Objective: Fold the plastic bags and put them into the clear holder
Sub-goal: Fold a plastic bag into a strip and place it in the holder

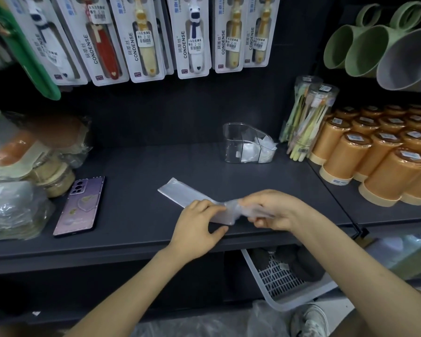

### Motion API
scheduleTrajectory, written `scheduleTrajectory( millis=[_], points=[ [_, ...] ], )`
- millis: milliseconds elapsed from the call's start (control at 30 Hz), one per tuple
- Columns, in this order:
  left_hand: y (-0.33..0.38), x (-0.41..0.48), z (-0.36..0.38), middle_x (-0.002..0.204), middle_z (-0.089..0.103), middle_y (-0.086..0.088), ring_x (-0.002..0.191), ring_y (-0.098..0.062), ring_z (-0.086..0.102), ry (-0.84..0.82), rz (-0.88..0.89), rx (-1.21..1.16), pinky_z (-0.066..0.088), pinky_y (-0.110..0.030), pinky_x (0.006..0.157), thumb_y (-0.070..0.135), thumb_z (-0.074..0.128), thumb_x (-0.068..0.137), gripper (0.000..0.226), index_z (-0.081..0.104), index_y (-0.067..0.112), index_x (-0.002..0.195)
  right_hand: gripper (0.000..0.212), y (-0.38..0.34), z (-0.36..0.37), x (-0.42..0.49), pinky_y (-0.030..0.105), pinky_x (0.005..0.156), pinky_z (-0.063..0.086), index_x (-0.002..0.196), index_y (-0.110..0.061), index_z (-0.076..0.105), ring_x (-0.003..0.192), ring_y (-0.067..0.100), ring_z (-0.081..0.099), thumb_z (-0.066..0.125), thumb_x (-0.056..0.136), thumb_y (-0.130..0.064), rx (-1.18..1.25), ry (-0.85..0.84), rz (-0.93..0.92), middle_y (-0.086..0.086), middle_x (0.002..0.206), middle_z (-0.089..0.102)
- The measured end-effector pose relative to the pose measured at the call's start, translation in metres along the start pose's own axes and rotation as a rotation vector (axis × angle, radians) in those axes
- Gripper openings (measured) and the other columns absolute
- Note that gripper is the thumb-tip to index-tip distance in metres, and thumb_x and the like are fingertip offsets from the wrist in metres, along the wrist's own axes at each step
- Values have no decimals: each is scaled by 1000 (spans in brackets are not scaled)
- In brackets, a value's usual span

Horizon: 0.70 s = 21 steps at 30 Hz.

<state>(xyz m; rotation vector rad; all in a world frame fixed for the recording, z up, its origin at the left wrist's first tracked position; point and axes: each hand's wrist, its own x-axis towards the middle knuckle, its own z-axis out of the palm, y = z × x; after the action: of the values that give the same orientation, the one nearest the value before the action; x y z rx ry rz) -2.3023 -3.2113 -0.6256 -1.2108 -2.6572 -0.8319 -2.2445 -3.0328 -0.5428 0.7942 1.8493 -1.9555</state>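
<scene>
A translucent plastic bag [180, 193], folded into a long narrow strip, lies on the dark shelf [136, 171] near its front edge. My left hand [197, 227] presses flat on the middle of the strip with its fingers fairly straight. My right hand [272, 210] pinches the strip's right end and lifts it back over the rest. The clear holder [243, 137] stands further back on the shelf, right of centre, with folded white bags [258, 148] inside it.
A purple phone [79, 205] lies at the left. Wrapped goods [15, 181] are piled at the far left. Orange canisters [379, 152] and a tube of toothbrushes [306, 117] stand at the right. Toothbrush packs hang above. A white basket [284, 280] sits below the shelf.
</scene>
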Motion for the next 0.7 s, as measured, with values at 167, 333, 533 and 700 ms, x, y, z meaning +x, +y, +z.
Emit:
scheduleTrajectory(
  millis=[167,333,533,700],
  points=[
    [8,10,0,70,57,5,70,-13,52,127,-141,-110,38,-26,63,27,65,89,13,68,16,84,27,-21,14,1,17,35,46,81,0,60,42,10,59,53,97,-21,294,-129,24,9,58,63],
    [7,22,-10,46,35,9,46,-7,35,109,-528,-428,27,-19,47,27,58,95,43,43,22,55,28,-12,15,21,21,40,45,114,-4,60,52,15,62,47,100,-25,143,112,-218,12,93,71],
    [-2,28,-19,64,42,-2,64,-14,42,64,-624,-681,34,-30,63,30,58,95,36,43,13,66,27,11,31,40,18,40,34,114,-10,66,45,5,48,66,88,-16,-124,116,-295,2,90,69],
    [-2,25,-24,62,39,2,59,-5,39,57,-605,-764,33,-16,57,28,61,93,38,40,14,66,9,18,36,45,17,40,33,89,-8,72,43,4,44,68,87,-16,-115,126,-319,-1,64,61]
  ],
)
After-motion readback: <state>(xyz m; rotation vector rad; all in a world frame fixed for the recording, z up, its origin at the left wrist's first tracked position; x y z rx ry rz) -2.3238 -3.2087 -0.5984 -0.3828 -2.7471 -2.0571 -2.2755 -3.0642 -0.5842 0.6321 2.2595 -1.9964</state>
